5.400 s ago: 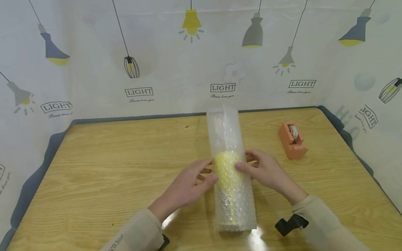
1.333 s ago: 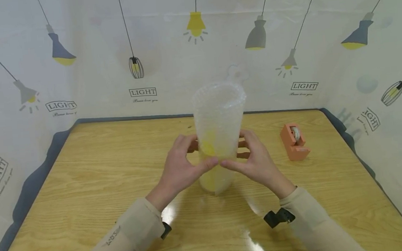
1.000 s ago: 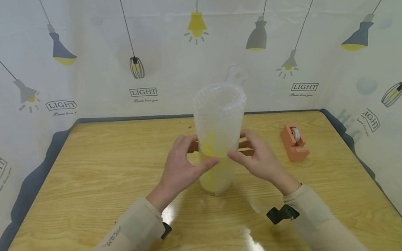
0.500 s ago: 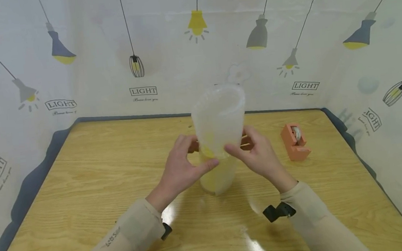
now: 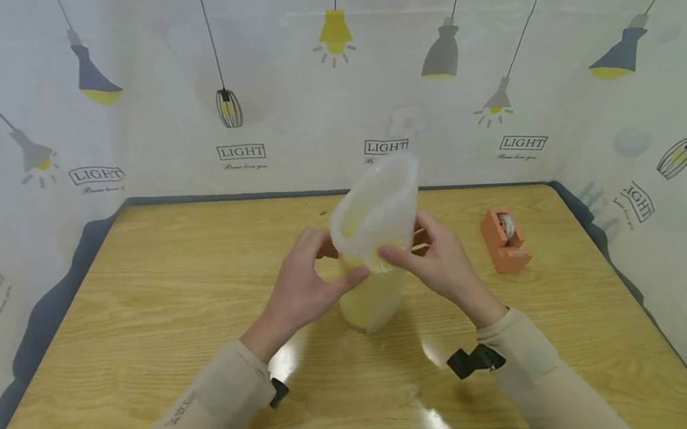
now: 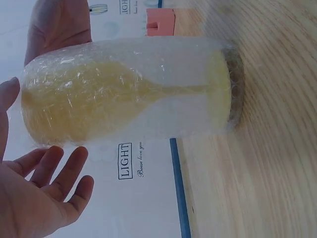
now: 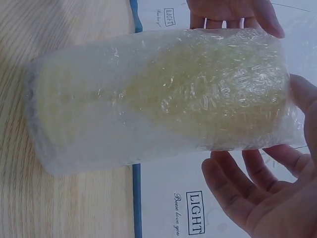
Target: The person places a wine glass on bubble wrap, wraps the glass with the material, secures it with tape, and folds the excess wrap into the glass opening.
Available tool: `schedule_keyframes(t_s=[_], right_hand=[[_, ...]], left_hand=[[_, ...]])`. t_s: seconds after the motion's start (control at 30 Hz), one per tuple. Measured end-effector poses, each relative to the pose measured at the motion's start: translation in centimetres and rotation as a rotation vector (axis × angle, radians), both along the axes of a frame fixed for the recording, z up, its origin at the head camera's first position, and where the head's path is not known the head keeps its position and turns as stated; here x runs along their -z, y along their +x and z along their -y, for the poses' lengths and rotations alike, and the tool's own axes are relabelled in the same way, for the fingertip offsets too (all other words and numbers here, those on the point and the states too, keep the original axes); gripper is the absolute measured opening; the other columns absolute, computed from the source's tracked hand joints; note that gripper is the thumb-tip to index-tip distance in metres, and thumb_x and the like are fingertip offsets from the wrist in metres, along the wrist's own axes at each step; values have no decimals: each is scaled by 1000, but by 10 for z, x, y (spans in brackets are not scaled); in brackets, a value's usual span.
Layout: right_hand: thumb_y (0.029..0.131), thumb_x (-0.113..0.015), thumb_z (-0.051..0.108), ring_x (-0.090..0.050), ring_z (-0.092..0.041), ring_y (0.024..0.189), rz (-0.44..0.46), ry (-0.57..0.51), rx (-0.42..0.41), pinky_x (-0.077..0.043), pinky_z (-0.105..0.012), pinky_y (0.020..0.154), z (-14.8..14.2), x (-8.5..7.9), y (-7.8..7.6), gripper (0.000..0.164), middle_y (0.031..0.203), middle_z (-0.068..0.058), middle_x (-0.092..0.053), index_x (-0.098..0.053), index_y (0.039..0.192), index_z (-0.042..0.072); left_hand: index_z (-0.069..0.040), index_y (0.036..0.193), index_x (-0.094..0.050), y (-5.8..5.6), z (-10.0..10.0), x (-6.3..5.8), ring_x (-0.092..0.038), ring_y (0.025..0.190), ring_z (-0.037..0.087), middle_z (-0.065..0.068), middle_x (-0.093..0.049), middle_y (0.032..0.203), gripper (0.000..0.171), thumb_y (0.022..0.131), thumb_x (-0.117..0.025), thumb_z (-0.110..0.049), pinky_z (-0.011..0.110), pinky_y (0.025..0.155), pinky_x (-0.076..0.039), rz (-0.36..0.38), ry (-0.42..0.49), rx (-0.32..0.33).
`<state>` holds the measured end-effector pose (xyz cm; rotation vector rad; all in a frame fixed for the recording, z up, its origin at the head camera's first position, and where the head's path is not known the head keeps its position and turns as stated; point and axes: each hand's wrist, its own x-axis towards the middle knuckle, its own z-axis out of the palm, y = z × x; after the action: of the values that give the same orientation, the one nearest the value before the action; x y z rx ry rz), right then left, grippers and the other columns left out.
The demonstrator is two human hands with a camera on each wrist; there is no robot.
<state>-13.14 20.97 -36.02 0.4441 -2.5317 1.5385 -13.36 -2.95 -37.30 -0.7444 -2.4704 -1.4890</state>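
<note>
A yellow goblet [image 6: 94, 96] stands upright on the table inside a sleeve of bubble wrap [image 5: 383, 218]. Its stem and round foot show through the wrap in the left wrist view. Above the bowl the sleeve's open top leans and sags toward the near left. My left hand [image 5: 297, 286] holds the wrap from the left, thumb across the front at the bowl's rim. On the other side my right hand [image 5: 448, 263] grips it, thumb pressing the wrap's front just above the bowl. The fingers behind are partly hidden in the head view.
An orange tape dispenser [image 5: 503, 245] with a clear roll stands to the right on the wooden table [image 5: 174, 311]. A white curtain [image 5: 283, 90] printed with lamps encloses the table's back and sides.
The wrapped goblet, earlier lying flat, now stands upright. In the last second the sleeve's top has been folded down toward the near side, and the right thumb has moved onto it.
</note>
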Motion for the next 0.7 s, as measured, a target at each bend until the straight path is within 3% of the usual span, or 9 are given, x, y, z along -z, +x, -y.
schedule_keyframes(t_s=[0.2, 0.5, 0.7], right_hand=[[91, -80, 22, -69, -32, 92, 79, 8, 2, -62, -39, 72, 2, -3, 1, 50, 109, -15, -66, -59, 134, 7], [90, -81, 20, -67, -34, 92, 119, 0, 26, -61, -35, 70, 7, -5, 4, 50, 108, -17, -65, -57, 130, 4], [89, -82, 19, -65, -31, 93, 86, -12, 51, -62, -33, 73, 10, -2, 4, 45, 105, -17, -65, -57, 122, 1]], left_hand=[[-15, 132, -64, -2, 3, -1, -57, 108, 20, 0, -62, 115, 51, 88, -84, -32, 43, 96, -49, -18, 21, -7], [-8, 127, -64, -3, -3, 7, -55, 111, 25, 5, -63, 118, 56, 79, -89, -20, 52, 96, -50, -220, 191, -38], [-6, 117, -70, -4, -7, 10, -60, 107, 23, 7, -69, 113, 45, 77, -89, -14, 42, 97, -51, -308, 248, -39]])
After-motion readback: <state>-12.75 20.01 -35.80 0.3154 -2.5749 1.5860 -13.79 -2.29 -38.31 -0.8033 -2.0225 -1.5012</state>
